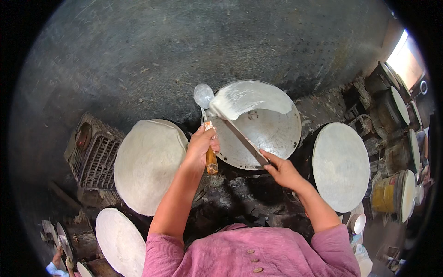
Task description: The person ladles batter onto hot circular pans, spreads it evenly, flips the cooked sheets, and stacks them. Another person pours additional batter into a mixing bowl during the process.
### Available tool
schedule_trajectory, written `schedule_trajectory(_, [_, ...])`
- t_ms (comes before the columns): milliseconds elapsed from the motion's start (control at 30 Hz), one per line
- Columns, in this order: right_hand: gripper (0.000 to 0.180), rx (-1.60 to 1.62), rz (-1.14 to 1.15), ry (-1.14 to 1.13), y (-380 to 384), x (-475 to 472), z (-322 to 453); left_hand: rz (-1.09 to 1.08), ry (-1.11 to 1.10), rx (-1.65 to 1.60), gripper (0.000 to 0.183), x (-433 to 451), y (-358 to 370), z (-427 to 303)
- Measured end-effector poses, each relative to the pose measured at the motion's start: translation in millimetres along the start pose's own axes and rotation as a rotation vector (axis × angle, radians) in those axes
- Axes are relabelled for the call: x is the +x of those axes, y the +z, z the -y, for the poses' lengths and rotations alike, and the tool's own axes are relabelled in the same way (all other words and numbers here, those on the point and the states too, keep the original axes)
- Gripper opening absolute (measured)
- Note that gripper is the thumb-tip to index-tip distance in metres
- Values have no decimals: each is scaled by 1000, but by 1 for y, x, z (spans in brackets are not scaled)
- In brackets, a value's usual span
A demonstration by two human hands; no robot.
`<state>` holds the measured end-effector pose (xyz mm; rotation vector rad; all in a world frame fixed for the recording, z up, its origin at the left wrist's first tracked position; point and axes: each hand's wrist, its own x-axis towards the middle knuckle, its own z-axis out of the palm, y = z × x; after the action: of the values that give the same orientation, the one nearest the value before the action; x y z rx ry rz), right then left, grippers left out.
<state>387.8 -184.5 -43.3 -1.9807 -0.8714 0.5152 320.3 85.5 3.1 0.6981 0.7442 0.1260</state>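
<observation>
Before me lies a round metal griddle (263,138), with wet white batter (249,97) smeared in an arc over its far part. My right hand (283,171) grips the near end of a long flat spreader blade (242,138). The blade slants across the griddle, its far end touching the batter at the left rim. In my left hand (202,143) is a ladle (203,96), held by its orange-brown handle. The ladle's batter-coated bowl points away from me, just left of the griddle rim.
Pale sheets cover round griddles at left (148,166), right (341,166) and lower left (119,239). A dark plastic crate (100,162) stands beyond the left one. A stained wall (190,45) rises behind. Lidded pots and a yellow bucket (386,194) line the right. Another person's hand (57,256) shows lower left.
</observation>
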Motion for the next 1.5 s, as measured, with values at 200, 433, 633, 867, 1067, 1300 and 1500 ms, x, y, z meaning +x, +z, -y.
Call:
schedule_trajectory(200, [49, -188, -31, 204, -44, 71, -9, 15, 23, -89, 12, 3, 2, 1])
schedule_trajectory(433, [48, 221, 478, 328, -72, 41, -1, -63, 28, -72, 9, -42, -10, 13])
schedule_trajectory(633, [47, -68, 64, 37, -54, 113, -40, -28, 16, -214, 8, -43, 7, 20])
schedule_trajectory(867, [53, 207, 619, 120, -87, 54, -41, -76, 17, -315, 14, -85, -2, 34])
schedule_trajectory(1067, [52, -75, 309, -33, -58, 120, -44, -53, 52, -321, 12, -82, 9, 44])
schedule_trajectory(1300, [52, 166, 716, 128, -111, 58, -35, -112, 63, -351, 13, -117, 0, 69])
schedule_trajectory(1500, [48, -52, 388, -168, -86, 79, -75, -63, 64, -375, 14, -111, 12, 82])
